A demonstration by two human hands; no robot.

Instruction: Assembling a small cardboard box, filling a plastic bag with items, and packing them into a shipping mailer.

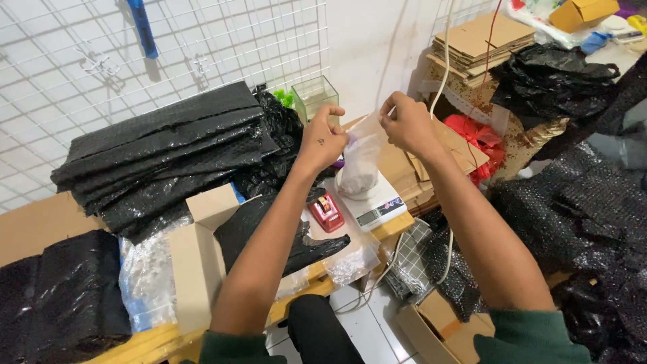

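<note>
Pinching the top of a clear plastic bag (360, 162) tight with left hand (322, 140) and right hand (406, 123), one at each corner, its full bottom resting on a small white scale (376, 202), beside a red tape roller (327, 212) and piled black sheets (165, 152).

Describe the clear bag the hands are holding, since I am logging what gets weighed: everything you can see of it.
The clear bag is thin, see-through plastic, held upright by its top edge: the left hand pinches one corner, the right hand the other. Its lower part bulges with pale, grainy stuff and rests on the small white scale. Whether the top is sealed cannot be told.
</note>
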